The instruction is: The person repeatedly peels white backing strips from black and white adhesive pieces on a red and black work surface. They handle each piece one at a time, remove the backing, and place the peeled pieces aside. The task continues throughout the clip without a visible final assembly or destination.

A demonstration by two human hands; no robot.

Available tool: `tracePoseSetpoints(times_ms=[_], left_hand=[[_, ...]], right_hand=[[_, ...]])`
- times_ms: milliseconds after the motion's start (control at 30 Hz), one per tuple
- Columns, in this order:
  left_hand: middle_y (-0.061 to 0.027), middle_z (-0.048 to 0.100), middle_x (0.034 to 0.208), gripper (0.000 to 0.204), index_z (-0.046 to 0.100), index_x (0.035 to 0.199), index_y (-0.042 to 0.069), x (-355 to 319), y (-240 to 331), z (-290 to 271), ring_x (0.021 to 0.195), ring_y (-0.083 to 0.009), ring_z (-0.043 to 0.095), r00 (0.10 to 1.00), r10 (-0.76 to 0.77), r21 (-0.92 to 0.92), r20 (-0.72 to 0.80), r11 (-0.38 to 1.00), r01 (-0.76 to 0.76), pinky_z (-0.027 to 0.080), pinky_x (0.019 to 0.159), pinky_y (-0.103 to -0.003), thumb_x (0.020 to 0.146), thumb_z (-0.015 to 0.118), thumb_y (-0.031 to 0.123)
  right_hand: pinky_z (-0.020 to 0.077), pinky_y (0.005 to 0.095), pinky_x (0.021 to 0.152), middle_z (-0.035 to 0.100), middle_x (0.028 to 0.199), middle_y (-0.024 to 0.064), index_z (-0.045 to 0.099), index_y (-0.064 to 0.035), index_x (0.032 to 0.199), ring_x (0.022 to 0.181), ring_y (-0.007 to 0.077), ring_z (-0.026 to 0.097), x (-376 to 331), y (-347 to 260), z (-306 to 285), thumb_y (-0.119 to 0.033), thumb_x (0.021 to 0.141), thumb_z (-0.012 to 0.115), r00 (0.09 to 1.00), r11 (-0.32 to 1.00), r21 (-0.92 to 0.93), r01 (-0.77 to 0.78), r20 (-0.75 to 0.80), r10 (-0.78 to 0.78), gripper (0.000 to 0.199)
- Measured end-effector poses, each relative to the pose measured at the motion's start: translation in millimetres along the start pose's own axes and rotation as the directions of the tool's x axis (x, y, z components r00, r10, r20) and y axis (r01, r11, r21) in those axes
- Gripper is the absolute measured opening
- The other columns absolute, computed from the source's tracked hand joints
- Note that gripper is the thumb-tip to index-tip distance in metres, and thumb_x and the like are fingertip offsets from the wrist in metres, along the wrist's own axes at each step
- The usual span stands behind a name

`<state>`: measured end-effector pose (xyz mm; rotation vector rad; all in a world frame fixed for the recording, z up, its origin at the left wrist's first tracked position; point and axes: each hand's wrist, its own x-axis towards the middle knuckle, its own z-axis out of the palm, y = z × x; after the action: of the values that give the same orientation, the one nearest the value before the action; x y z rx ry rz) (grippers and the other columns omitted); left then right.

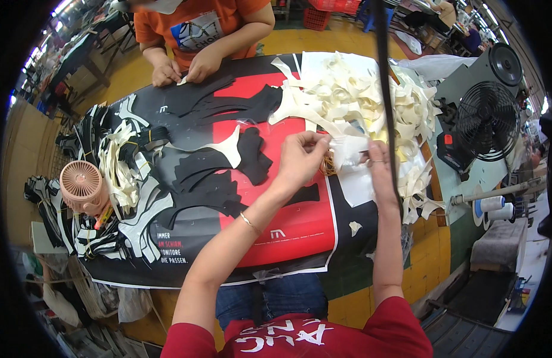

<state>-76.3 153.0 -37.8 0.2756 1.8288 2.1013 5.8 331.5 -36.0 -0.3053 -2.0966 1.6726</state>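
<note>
Between my two hands is a small white piece (349, 150), blurred; whether it is paper or cloth I cannot tell. My left hand (302, 158) pinches at its left side, thumb and fingers together. At the right edge of the piece, the fingers of my right hand (380, 170) are closed on it. Below lies a white sheet (356, 190), with a bundle of yellowish rubber bands (328, 166) beside my left fingertips. A heap of cream curved fabric cutouts (341, 89) lies just beyond my hands. Black cutouts (250, 156) are stacked to the left.
Bundled black, grey and cream cutouts (146, 209) and a pink fan (83, 186) fill the table's left end. Across the table, a person in orange (207, 36) handles a small pale piece. A black fan (488, 121) stands right. A dark vertical strap (386, 89) crosses the view.
</note>
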Motion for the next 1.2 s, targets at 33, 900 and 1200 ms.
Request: tracePoseSetpoints(times_ms=[33,900,1200], left_hand=[[-0.0119,0.073,0.079,0.022,0.069,0.092,-0.009,5,0,-6,0.068,-0.0138,0.070,1.000,-0.004,0.106,-0.009,0.994,0.005,0.054,0.062,-0.028,0.094,0.064,0.012],[-0.0270,0.051,0.140,0.069,0.013,0.157,0.002,-114,31,-60,0.111,-0.0257,0.067,0.990,-0.022,-0.050,-0.142,0.999,0.015,0.054,0.090,-0.035,0.102,0.054,0.012],[-0.0214,0.067,0.109,0.079,0.017,0.157,0.004,-193,26,-56,0.096,-0.0265,0.070,0.996,0.083,0.094,0.029,0.992,-0.085,0.051,0.081,-0.031,0.090,0.059,-0.002]], right_hand=[[0.0460,0.0232,0.063,0.063,0.076,0.0007,0.067,-0.0002,0.099,0.067,0.0073,0.057,3,3,-9,-0.022,0.104,0.054,0.996,0.998,0.059,-0.026,-0.084,0.031,0.026],[0.0455,0.0292,0.092,0.071,0.108,0.0146,0.069,0.0066,0.088,0.098,0.0155,0.063,-73,-66,69,-0.005,0.096,0.056,0.929,0.945,0.322,-0.062,0.364,-0.063,0.020],[0.0495,0.0348,0.090,0.070,0.106,0.0171,0.069,0.0068,0.083,0.101,0.0230,0.066,-97,-86,91,-0.005,0.094,0.061,0.867,0.967,0.030,0.251,0.438,-0.239,0.018]])
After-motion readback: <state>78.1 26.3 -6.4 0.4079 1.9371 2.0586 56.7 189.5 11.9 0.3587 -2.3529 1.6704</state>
